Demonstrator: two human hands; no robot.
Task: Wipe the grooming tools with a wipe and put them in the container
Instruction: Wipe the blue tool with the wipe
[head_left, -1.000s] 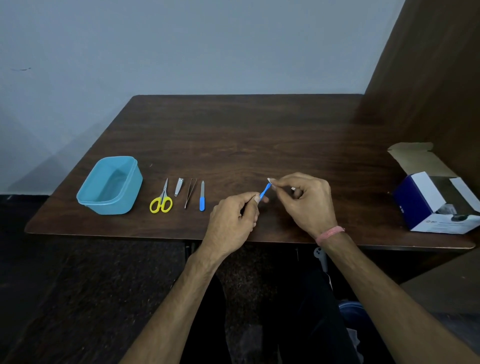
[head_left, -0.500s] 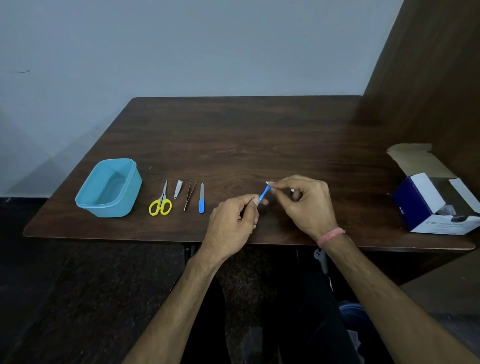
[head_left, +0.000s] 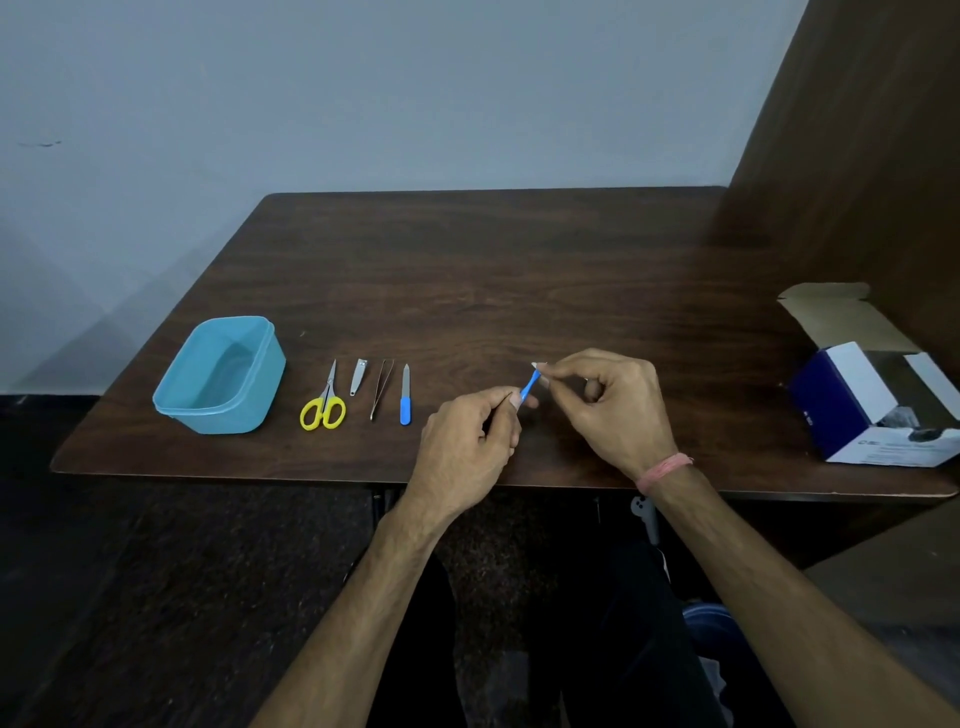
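Both hands hold a small blue wipe sachet (head_left: 529, 386) just above the table's front middle. My left hand (head_left: 467, 441) pinches its lower end, and my right hand (head_left: 613, 405) pinches its upper, white-tipped end. Left of the hands, in a row on the table, lie yellow-handled scissors (head_left: 324, 402), a nail clipper (head_left: 358, 375), tweezers (head_left: 381, 387) and a blue-handled nail file (head_left: 405, 396). An open light-blue container (head_left: 221, 375) stands at the far left of the row, with nothing visible inside.
The dark wooden table (head_left: 493, 280) stands against a grey wall. An open blue and white cardboard box (head_left: 878, 395) sits at the right edge. A brown wooden panel (head_left: 857, 156) rises at the back right. My legs show below the front edge.
Both hands stay on the sachet at almost the same spot. The tools and the container have not moved.
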